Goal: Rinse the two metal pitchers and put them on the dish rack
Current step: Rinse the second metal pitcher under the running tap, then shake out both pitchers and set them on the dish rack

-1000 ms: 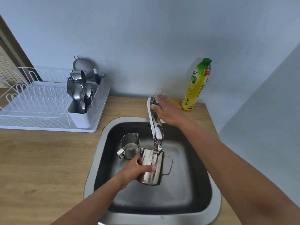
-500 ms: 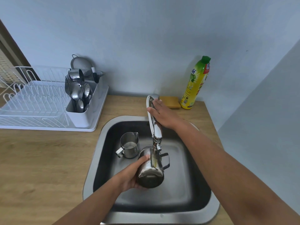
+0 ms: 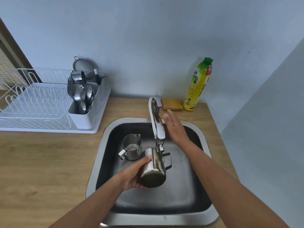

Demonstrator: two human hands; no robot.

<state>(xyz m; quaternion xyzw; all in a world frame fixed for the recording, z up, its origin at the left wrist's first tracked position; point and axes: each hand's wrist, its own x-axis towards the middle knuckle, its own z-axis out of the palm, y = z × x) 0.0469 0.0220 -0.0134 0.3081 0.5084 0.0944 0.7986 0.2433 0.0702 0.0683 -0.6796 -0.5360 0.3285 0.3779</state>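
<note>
My left hand (image 3: 134,175) grips a shiny metal pitcher (image 3: 153,170) over the sink (image 3: 98,162). The pitcher is tipped with its base toward me and its mouth up under the faucet spout (image 3: 158,129); its black handle points right. A second, smaller metal pitcher (image 3: 131,146) stands upright on the sink floor just to the left, apart from the held one. My right hand (image 3: 175,127) hovers with straight fingers beside the faucet, to its right, holding nothing. The white dish rack (image 3: 41,109) sits on the counter at the left.
The rack's cutlery holder (image 3: 80,99) holds several spoons and forks, with a strainer behind it. A yellow sponge (image 3: 171,104) and a yellow-green dish soap bottle (image 3: 198,84) stand behind the sink by the wall. Wooden countertop (image 3: 41,162) lies left of the sink.
My right hand has come off the faucet and pulled back to its right side. My left hand has tipped the pitcher further, base toward me, under the spout.
</note>
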